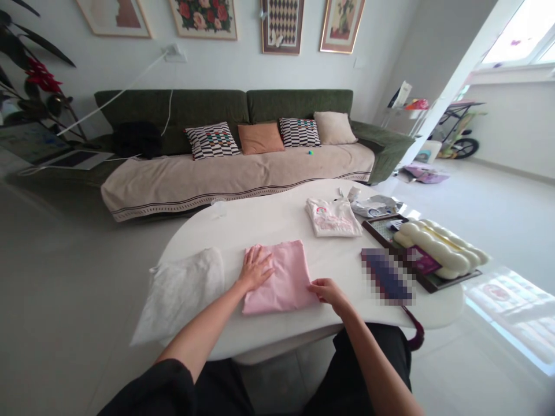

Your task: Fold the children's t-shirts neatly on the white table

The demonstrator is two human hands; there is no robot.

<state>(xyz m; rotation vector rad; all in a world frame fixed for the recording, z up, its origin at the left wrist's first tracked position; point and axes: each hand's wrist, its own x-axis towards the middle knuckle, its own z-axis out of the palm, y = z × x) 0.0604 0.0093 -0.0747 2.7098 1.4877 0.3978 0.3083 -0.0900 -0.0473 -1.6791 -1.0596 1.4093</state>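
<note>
A folded pink cloth (284,283), perhaps a garment, lies flat on the white table (269,216) in front of me. My left hand (256,268) rests on its upper left part, fingers spread and flat. At the cloth's lower right corner, my right hand (327,290) pinches the edge between thumb and fingers. Left of the pink cloth, a thin white cloth (184,292) is spread out and hangs over the table's front edge. Beyond, to the right, sits a folded white shirt (333,218) with a pink print.
A dark tray (427,283) on the right holds a puffy cream tissue box (440,245). Beside it lies a pixelated dark object (385,277) with a strap over the edge. Behind the table stands a green sofa (208,107) with several cushions. A laptop (73,159) is at left.
</note>
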